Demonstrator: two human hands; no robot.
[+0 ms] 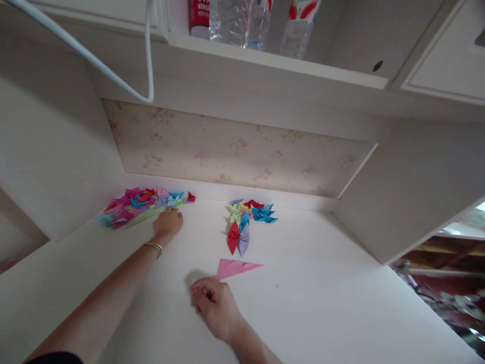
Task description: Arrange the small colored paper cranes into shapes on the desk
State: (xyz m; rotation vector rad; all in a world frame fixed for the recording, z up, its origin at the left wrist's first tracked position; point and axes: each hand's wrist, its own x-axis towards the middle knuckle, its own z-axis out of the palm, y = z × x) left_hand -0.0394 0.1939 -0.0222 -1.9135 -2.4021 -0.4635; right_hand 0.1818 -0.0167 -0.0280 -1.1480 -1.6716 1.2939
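Note:
At the right end of a pile of folded paper pieces (131, 205), my left hand (168, 222) reaches with bent fingers against pale green and blue ones. Its fingertips are mostly hidden, so what they pinch does not show. My right hand (215, 306) hovers low over the white surface with fingers curled together and nothing visible in them. Just above it lies a pink folded paper (237, 268), a long pointed triangle, apart from the other pieces. A smaller group of folded paper pieces lies behind that, including a red one (233, 237), a lilac one (244, 239) and several blue ones (264, 214).
The white tabletop (322, 293) sits in a recess between side panels, with flowered wallpaper (235, 149) behind. Overhead, a shelf (280, 60) holds plastic bottles (299, 25) and a red can (199, 17). A white cable (113, 73) hangs at the upper left.

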